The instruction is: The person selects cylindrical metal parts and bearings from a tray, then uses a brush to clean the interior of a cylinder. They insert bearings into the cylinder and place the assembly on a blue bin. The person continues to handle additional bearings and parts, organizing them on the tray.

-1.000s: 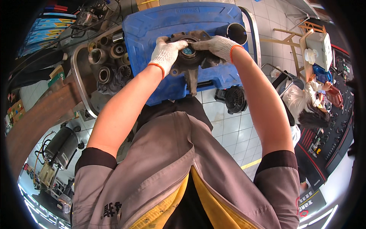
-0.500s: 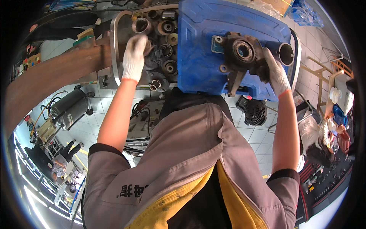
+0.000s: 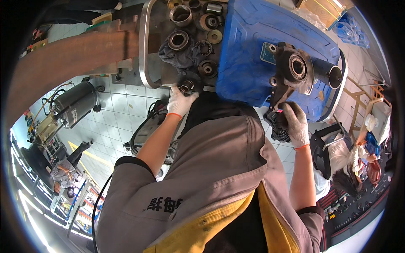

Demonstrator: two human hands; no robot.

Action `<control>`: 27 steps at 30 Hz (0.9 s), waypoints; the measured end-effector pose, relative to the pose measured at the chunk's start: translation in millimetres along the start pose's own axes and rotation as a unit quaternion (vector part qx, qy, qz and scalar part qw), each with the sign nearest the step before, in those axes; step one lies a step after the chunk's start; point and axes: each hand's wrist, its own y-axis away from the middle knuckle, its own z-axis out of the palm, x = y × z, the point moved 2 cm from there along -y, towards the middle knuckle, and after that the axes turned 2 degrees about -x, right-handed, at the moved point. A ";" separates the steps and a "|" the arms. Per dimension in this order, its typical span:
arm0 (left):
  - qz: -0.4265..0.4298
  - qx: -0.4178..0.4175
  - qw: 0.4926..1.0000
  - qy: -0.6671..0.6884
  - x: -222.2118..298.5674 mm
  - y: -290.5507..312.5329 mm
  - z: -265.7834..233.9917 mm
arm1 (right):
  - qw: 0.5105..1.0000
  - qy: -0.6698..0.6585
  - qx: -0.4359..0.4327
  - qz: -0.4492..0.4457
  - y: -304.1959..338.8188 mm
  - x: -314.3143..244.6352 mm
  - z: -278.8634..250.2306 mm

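Below the wearer's grey-brown work jacket, opened on a yellow lining, two hands in pale knit gloves with orange cuffs work at the near side of a cluttered worktop. The left hand has its grip closed on the near rim of a dark flanged hub, held at the worktop's front edge with its round collar facing up. The right hand is loosely curled, its grip slack with nothing visible inside; its fingertips are just beside the lower arm of a heavy metal casting, though whether they touch cannot be told. The casting lies on a blue plastic case, its ringed bore upward, next to a dark tube. Beyond the hub, a bearing ring sits on a crumpled dark cloth, with more rings and sleeves grouped around it inside a silver rail. Lower down, a black fan shows partly behind the right hand, and a dark cylindrical tank stands on the tiled floor. Farther off, one person in a pale top appears at right, another at far left.
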 end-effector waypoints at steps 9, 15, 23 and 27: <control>-0.027 -0.085 0.834 0.545 -49.7 -49.4 19.5 | 0.989 0.118 -0.088 -0.028 -12.9 -16.4 48.7; 0.007 -0.225 0.793 0.566 -45.5 -45.1 -3.6 | 0.985 0.130 -0.109 -0.007 -20.5 -17.4 66.9; -0.088 -0.411 0.693 0.585 -25.2 -14.4 -24.8 | 0.956 0.191 -0.219 0.033 -53.7 -16.9 139.3; -0.057 -0.265 0.702 0.659 6.5 14.0 -38.1 | 0.937 0.228 -0.264 0.031 -72.3 -15.5 171.8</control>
